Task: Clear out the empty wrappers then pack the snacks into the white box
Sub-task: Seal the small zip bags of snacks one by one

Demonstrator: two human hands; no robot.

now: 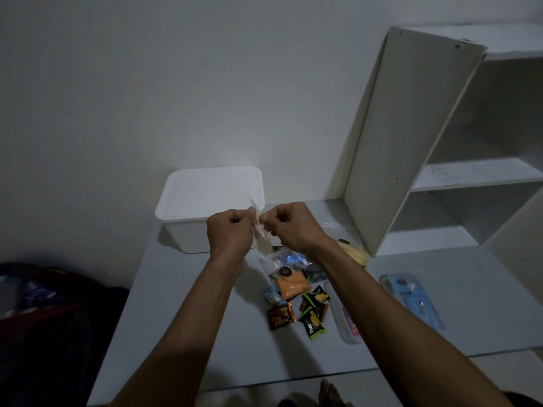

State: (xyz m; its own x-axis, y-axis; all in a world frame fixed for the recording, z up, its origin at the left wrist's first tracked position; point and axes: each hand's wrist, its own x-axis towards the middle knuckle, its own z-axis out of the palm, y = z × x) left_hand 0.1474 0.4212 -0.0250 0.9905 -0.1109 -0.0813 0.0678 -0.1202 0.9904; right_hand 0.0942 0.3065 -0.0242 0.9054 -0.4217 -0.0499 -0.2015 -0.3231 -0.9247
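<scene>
Smooth matt plastic on the white box (188, 230) at eleven o'clock. Thin, crinkly clear film for the wrapper (260, 233) at centre. Glossy foil on the snack packets (296, 311) at five. Matt laminate on the table (182, 318) and shelf unit (390, 142).

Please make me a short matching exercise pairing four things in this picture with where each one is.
Things:
1. clear wrapper
2. white box
3. blue case
4. orange packet

Places:
A. on the table, to the right of the right forearm
B. pinched between both hands
C. on the table between the two forearms
D. at the table's far edge by the wall

Pairs: 1-B, 2-D, 3-A, 4-C
</scene>
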